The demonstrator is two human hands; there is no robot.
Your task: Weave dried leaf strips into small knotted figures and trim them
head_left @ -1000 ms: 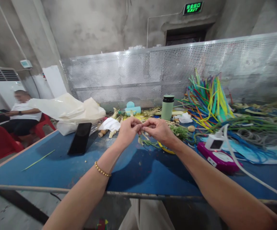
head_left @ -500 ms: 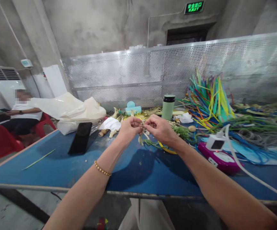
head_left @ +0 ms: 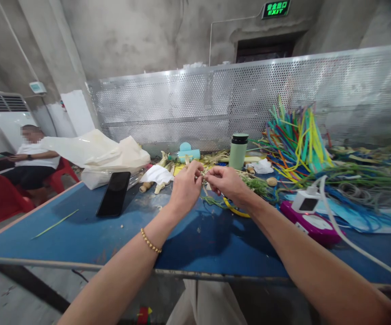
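Note:
My left hand [head_left: 186, 186] and my right hand [head_left: 225, 182] meet above the middle of the blue table [head_left: 80, 234], fingertips pinched together on a small pale straw-like piece [head_left: 202, 177] between them. Both hands are closed in a pinch. The piece is thin and mostly hidden by my fingers. A gold bead bracelet [head_left: 150, 242] sits on my left wrist. Just beyond my hands lie green strands and a yellow loop [head_left: 236, 210] on the table.
A black phone [head_left: 113, 194] lies left of my hands beside a cream plastic bag [head_left: 97, 155]. A green flask [head_left: 238, 151] stands behind. Coloured strips [head_left: 297, 135] pile up at the right, near a purple device [head_left: 312, 224] with a white cable. A person sits at far left on red chairs.
My hands rose slightly and shifted a little right while staying pinched together; my left hand turned so its back faces me more.

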